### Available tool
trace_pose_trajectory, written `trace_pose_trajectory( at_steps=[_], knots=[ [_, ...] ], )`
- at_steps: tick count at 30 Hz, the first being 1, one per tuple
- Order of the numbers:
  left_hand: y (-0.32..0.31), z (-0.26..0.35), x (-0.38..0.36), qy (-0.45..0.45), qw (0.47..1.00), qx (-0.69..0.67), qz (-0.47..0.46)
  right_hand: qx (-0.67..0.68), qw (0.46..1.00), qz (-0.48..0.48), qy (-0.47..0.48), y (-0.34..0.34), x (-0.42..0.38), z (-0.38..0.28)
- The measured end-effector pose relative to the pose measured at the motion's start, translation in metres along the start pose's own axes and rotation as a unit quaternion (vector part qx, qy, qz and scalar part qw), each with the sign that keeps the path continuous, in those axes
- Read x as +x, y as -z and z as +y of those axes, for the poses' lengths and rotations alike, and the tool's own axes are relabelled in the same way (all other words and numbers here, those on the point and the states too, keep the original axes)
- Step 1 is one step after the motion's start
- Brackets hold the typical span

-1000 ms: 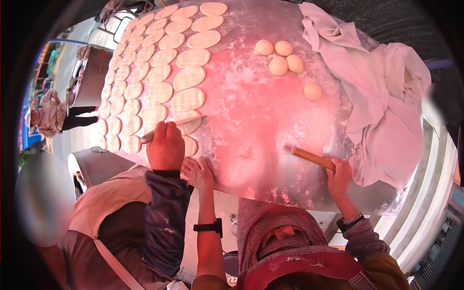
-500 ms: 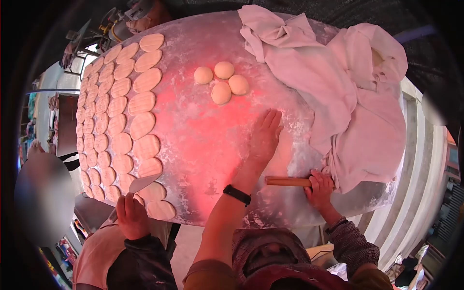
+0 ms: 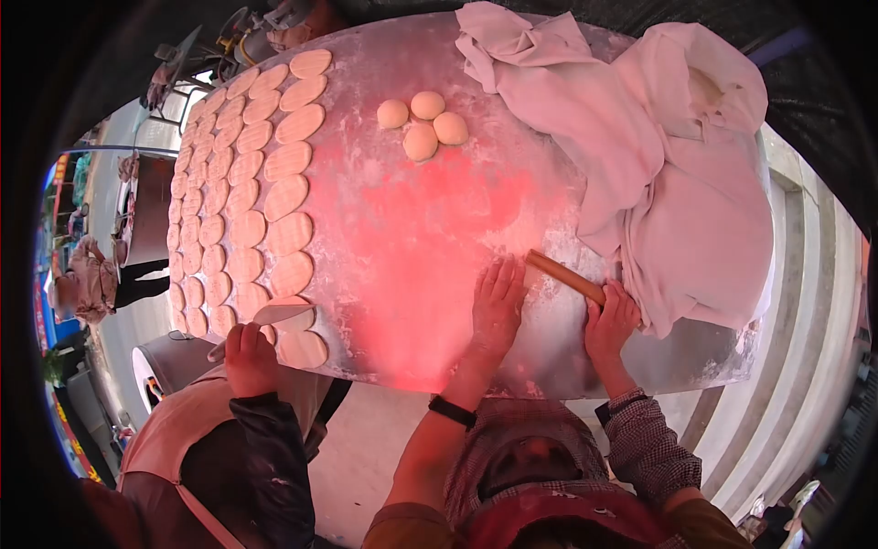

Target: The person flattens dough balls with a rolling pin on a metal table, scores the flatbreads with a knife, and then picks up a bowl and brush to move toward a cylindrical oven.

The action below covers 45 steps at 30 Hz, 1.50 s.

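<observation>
My left hand (image 3: pixel 498 309), with a black band at the wrist, lies flat on the floured table (image 3: pixel 393 274), fingers stretched out and nothing under them that I can see. In my right hand (image 3: pixel 613 320) is one end of a wooden rolling pin (image 3: pixel 567 277). The pin slants away to the left, its free end just beyond my left fingertips. Several round dough balls (image 3: pixel 421 142) sit in a cluster farther back. Beside my right hand lies a bunched pale cloth (image 3: pixel 686 247), covering much of the table's right side.
Rows of flattened oval dough pieces (image 3: pixel 288 160) line the table's left side. A co-worker's hand (image 3: pixel 251 361) grips a knife-like tool (image 3: pixel 282 312) over the nearest pieces. Pale steps (image 3: pixel 805 284) rise beyond the right edge. Another person (image 3: pixel 87 279) stands farther left.
My left hand has drawn back toward the table's front edge. The rolling pin has swung from lying sideways to pointing obliquely away. The whole view has shifted slightly.
</observation>
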<state>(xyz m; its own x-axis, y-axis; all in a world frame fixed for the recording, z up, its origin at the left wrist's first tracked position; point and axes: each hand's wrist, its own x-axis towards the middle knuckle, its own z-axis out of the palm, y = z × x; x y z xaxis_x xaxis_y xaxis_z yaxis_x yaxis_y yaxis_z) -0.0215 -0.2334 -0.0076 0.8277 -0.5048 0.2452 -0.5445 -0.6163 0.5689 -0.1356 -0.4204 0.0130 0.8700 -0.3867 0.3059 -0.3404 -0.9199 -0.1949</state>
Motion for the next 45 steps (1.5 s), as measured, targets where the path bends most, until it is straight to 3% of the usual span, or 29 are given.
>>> trace_pose_trajectory(
  at_steps=[3,5,7,10,11,13,14,15,17,18,19,22,25,27,29,30,31,33,34,38,41,44,45],
  knots=[
    [0.019,-0.023,-0.017,-0.016,1.000,0.018,-0.005,0.001,1.000,0.010,0.005,-0.003,0.000,0.003],
    [0.038,-0.044,-0.007,0.115,0.986,0.091,0.085,0.001,1.000,0.006,-0.006,-0.003,-0.001,0.002],
    [0.039,-0.042,-0.009,0.184,0.974,0.082,0.106,-0.003,1.000,0.000,-0.008,0.001,-0.001,0.001],
    [0.034,-0.009,-0.050,0.055,0.991,-0.072,-0.100,-0.008,1.000,0.004,0.001,-0.002,0.000,-0.001],
    [0.042,-0.011,-0.052,0.058,0.991,-0.071,-0.100,-0.016,1.000,0.011,0.007,-0.002,-0.001,0.001],
    [0.067,-0.028,-0.046,0.202,0.975,0.042,-0.088,-0.027,1.000,0.008,0.010,-0.002,-0.001,0.002],
    [0.074,-0.039,-0.040,0.264,0.962,0.060,-0.037,-0.038,0.999,0.004,0.011,-0.001,-0.002,0.001],
    [0.075,-0.043,-0.036,0.265,0.962,0.062,-0.036,-0.035,0.999,0.004,0.011,-0.003,0.000,-0.001],
    [0.077,-0.043,-0.029,0.161,0.986,0.043,-0.006,-0.039,0.999,0.000,0.009,-0.001,-0.001,-0.001],
    [0.076,-0.037,-0.025,0.102,0.988,0.082,-0.080,-0.035,0.999,0.002,0.009,-0.002,-0.001,-0.001],
    [0.075,-0.046,-0.027,0.107,0.988,0.080,-0.080,-0.037,0.999,-0.001,0.013,-0.002,-0.002,0.000],
    [0.057,-0.083,-0.026,0.180,0.962,0.196,0.062,-0.047,0.999,-0.001,0.011,-0.005,-0.004,0.005],
    [0.037,-0.052,-0.015,0.191,0.954,0.229,0.028,-0.052,0.998,0.003,0.019,-0.005,0.000,-0.003],
    [0.048,-0.045,-0.019,0.164,0.970,0.181,-0.012,-0.029,0.999,-0.004,0.017,0.004,0.008,-0.016],
    [0.081,-0.048,-0.018,0.292,0.947,-0.105,0.088,0.036,0.997,-0.051,0.044,0.012,0.021,-0.047],
    [0.102,-0.056,-0.019,0.323,0.937,-0.068,0.117,0.099,0.988,-0.096,0.067,0.019,0.027,-0.070],
    [0.117,-0.065,-0.017,0.325,0.937,-0.066,0.112,0.122,0.977,-0.129,0.118,0.025,0.039,-0.095],
    [0.134,-0.082,-0.013,0.264,0.957,0.091,0.082,0.170,0.944,-0.182,0.215,0.001,0.050,-0.134],
    [0.122,-0.098,-0.011,0.243,0.964,0.104,-0.001,0.203,0.921,-0.214,0.254,-0.019,0.057,-0.149],
    [0.102,-0.143,0.038,0.256,0.951,0.160,-0.061,0.118,0.953,-0.150,0.235,-0.080,0.135,-0.192],
    [0.107,-0.151,0.066,0.234,0.955,0.184,-0.007,0.103,0.954,-0.163,0.231,-0.087,0.156,-0.197],
    [0.108,-0.115,0.001,0.222,0.957,0.173,-0.068,0.112,0.940,-0.240,0.214,-0.056,0.087,-0.177],
    [0.110,-0.097,-0.034,0.213,0.964,0.145,-0.066,0.115,0.939,-0.226,0.233,-0.041,0.051,-0.165]
  ],
)
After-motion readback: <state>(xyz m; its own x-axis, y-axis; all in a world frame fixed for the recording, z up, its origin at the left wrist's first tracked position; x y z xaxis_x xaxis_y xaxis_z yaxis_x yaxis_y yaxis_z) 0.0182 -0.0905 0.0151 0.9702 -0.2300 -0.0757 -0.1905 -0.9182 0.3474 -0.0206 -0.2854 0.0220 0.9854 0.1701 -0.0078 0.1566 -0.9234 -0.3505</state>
